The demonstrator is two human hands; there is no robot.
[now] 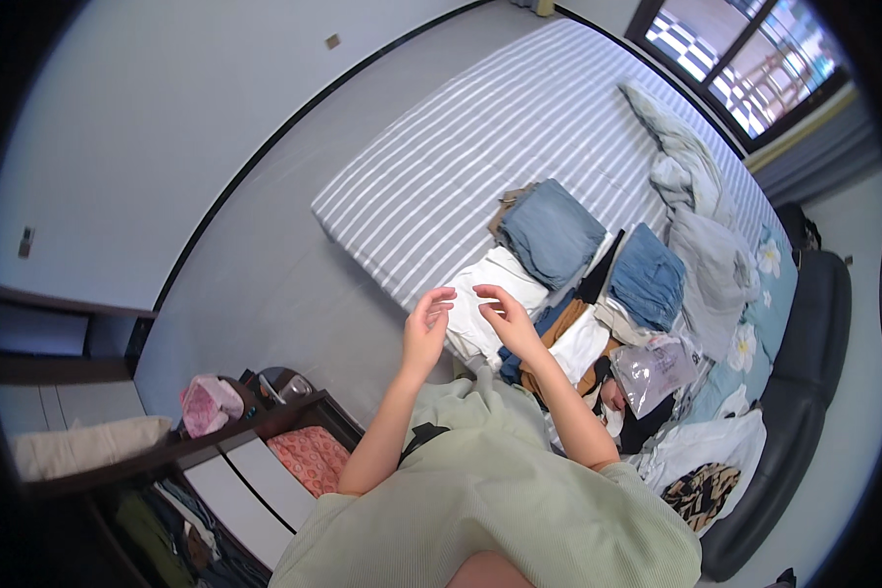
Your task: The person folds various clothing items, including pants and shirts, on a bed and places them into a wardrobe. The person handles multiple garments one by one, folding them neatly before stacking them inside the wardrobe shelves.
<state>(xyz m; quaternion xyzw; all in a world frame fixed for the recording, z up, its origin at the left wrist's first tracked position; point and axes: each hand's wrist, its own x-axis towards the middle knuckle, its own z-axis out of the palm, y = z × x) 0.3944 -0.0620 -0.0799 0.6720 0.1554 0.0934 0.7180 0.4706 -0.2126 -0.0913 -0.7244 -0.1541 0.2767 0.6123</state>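
My left hand (pixel 428 323) and my right hand (pixel 507 316) are raised side by side over the near edge of the bed, fingers curved and apart, nothing held. Beneath them lies a white garment (pixel 478 294), loosely spread on the striped sheet. Just beyond it is a folded pair of blue-grey jeans (pixel 551 228) on top of a brown garment (pixel 501 214). To the right, folded blue denim (pixel 645 279) rests on other clothes. Between these piles and my right forearm are brown (pixel 558 338), white (pixel 582 347) and dark blue garments, partly overlapping.
A clear plastic bag (pixel 654 367), a rumpled grey quilt (pixel 709 272) and a white garment with a patterned cloth (pixel 702 492) lie towards the black headboard (pixel 801 367). At lower left stands a dark-edged cabinet (pixel 264 426) bearing a pink cloth item (pixel 209 404); red patterned fabric (pixel 309 456) is inside.
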